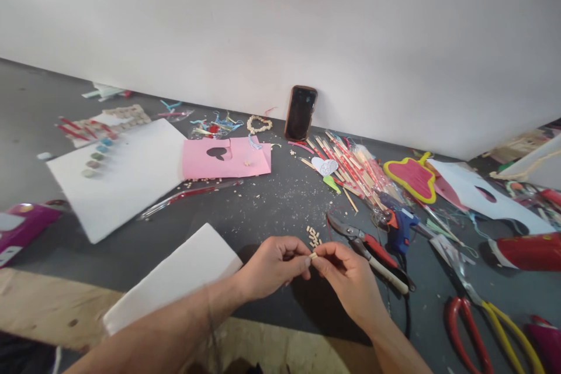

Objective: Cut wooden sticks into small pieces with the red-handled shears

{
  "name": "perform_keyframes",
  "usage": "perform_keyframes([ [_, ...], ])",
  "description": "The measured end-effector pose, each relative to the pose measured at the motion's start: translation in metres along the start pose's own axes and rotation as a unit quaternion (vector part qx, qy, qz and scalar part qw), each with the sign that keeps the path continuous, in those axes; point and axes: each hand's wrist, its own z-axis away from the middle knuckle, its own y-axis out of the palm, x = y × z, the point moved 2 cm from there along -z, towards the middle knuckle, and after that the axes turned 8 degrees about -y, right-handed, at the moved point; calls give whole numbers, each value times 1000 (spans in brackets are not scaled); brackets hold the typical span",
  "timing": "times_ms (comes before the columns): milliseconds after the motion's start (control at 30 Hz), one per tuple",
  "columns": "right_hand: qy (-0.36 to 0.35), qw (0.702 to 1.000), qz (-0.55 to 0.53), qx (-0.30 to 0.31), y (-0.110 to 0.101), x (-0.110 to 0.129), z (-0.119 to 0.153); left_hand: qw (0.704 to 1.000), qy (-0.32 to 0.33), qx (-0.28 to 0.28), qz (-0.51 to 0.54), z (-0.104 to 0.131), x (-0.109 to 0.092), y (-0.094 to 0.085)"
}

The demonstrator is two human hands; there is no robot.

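My left hand (283, 263) and my right hand (348, 280) meet over the dark table, fingertips pinched from both sides on a short, pale wooden stick piece (313, 256). Just beyond my fingers lies a small heap of similar cut pieces (312, 236). Beside my right hand rest pruning shears (372, 248) with red and white handles. A white foam block (179, 274) lies left of my left hand, partly behind the forearm.
A phone (300, 112) leans on the wall behind. Wrapped chopsticks (346, 160), a blue glue gun (401, 225) and large scissors (468, 292) lie to the right. A pink paper (249, 158) and white board (118, 175) are left, with wood crumbs scattered between.
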Motion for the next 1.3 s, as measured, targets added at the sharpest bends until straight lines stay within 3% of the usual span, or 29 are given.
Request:
perform_keyframes([
  [733,-17,999,34,34,-4,-1,-2,1000,-7,7,20,0,0,1],
  [833,-51,994,99,18,-11,-4,-3,999,2,0,37,-1,0,-1],
  [967,-131,962,241,-11,-15,-11,-7,995,12,-20,95,-4,1,-5],
  [1067,-150,954,260,-8,-16,-13,-9,991,7,-29,129,-6,1,-8],
  [1167,-153,949,273,-31,-27,-7,-6,989,16,-30,142,-6,-1,-8],
  [1300,-142,929,333,-74,-58,3,2,989,28,-37,141,-5,-2,-8],
])
